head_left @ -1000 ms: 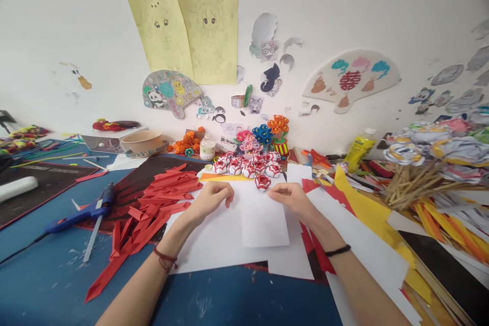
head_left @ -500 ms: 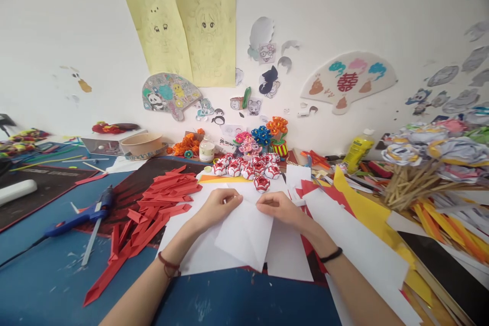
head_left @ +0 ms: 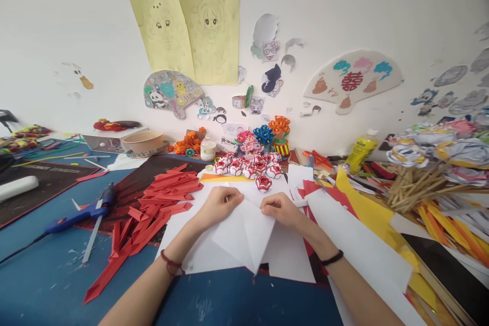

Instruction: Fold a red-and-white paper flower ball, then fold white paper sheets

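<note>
A creased sheet of white paper is held up between both hands, over more white sheets on the table. My left hand pinches its upper left part between thumb and fingers. On the other side, my right hand pinches the upper right edge. The paper's lower corner points toward the table's front. Just beyond the hands sit several red and white paper flowers.
Folded red paper strips lie to the left, beside a blue glue gun. White sheets and yellow paper lie at the right, near a black flat object. A yellow bottle stands behind.
My right hand has shifted slightly right along with the paper's edge. A crease down the sheet's right part now shows more clearly. The whole view has moved slightly.
</note>
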Motion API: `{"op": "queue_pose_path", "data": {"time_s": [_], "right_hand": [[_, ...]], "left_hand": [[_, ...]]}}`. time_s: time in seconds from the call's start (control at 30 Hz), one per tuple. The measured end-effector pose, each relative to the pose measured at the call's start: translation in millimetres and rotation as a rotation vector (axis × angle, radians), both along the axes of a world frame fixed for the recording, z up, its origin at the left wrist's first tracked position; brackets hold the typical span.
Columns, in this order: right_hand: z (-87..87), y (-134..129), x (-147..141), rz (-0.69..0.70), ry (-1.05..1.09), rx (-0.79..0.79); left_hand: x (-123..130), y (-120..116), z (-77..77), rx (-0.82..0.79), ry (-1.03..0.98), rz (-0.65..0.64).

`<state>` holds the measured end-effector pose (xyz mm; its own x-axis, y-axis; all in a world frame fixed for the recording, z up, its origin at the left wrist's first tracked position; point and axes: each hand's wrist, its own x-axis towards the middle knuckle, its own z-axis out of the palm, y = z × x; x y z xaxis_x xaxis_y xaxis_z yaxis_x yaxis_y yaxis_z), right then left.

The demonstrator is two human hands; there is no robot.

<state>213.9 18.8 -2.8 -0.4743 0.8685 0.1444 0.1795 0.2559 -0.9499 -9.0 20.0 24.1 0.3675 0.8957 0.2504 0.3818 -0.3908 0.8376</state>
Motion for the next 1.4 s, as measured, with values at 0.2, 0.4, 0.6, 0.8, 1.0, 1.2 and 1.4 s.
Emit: {"op": "queue_pose_path", "data": {"time_s": [0.2,0.4,0.6,0.8,1.0,1.2,1.4], "right_hand": [[-2.7,9.0,12.6,-0.108,0.057,-0.049],[3.0,1.0,3.9,-0.018,0.139,-0.048],[4.7,-6.9,-1.1,0.131,0.205,-0.044],[2.9,-7.9,-2.4,0.198,0.264,-0.07],[5.4,-8.3,-0.6,0.177,0.3,-0.102],[6.2,-3.7,0.0,0.002,0.342,-0.135],[-0.1,3.6,0.4,-0.209,0.209,-0.102]], "left_hand": [[-34.6,14.7,11.7,-0.035,-0.191,0.188],[-17.5,8.0,5.3,-0.167,-0.301,0.121],[-2.5,5.4,-8.6,-0.299,-0.339,0.057],[2.1,2.7,-12.7,-0.377,-0.363,0.03],[0.4,5.1,-14.5,-0.365,-0.382,0.066],[-3.9,8.3,-9.8,-0.258,-0.34,0.132],[-4.1,5.9,-7.4,-0.231,-0.19,0.092]]}}
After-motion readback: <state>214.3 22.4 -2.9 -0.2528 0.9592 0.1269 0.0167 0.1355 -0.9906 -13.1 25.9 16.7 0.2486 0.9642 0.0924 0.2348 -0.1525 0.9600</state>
